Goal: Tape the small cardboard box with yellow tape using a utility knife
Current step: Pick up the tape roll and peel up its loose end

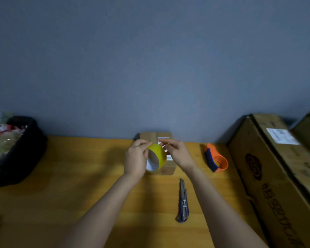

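Note:
A small cardboard box (166, 169) with a white label sits on the wooden table (70, 176) close to the wall, half hidden by my hands. Above it I hold a roll of yellow tape (158, 154) upright. My left hand (135, 159) grips the roll from the left side. The fingertips of my right hand (175, 152) pinch at the roll's top edge, where the tape's free end lies. A blue and grey utility knife (183, 201) lies on the table in front of the box, between my forearms, its tip pointing away from me.
An orange and blue tape dispenser (216, 158) lies right of the box. Large cardboard cartons (276, 167) line the table's right side. A black bin (16, 151) full of wrappers stands at the left. A grey wall runs behind the table.

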